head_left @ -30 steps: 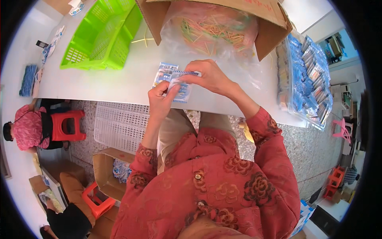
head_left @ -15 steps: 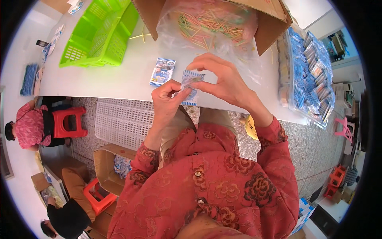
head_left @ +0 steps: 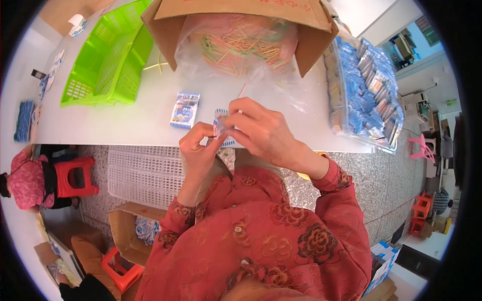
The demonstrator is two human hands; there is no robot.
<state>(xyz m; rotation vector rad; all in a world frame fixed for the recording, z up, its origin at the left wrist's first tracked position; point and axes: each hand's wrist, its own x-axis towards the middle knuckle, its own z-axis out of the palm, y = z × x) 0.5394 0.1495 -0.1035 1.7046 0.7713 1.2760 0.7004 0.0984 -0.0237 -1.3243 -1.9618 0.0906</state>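
Note:
My left hand (head_left: 198,150) is closed, thumb and fingers pinching a small blue-and-white printed packet (head_left: 219,116) above the table's near edge. My right hand (head_left: 263,131) comes over it from the right, its fingers drawn together at the packet's face and hiding part of it. Whether anything thin sits between the right fingertips is hidden. A similar packet (head_left: 185,109) lies flat on the table to the left. Beyond my hands, an open cardboard box (head_left: 241,9) lies on its side, with a clear bag (head_left: 188,50) of thin pastel sticks (head_left: 246,47) in its mouth.
At the left stands a green plastic basket (head_left: 103,75); at the right, a clear bin (head_left: 336,120) full of blue packets. Below the table are a white perforated crate (head_left: 143,173) and a cardboard box (head_left: 123,226). Other people sit near red stools (head_left: 75,175) at the left.
The right fingers have gone from spread apart to gathered on the packet. The packet tilts differently. My view has shifted, so table items appear lower and further left.

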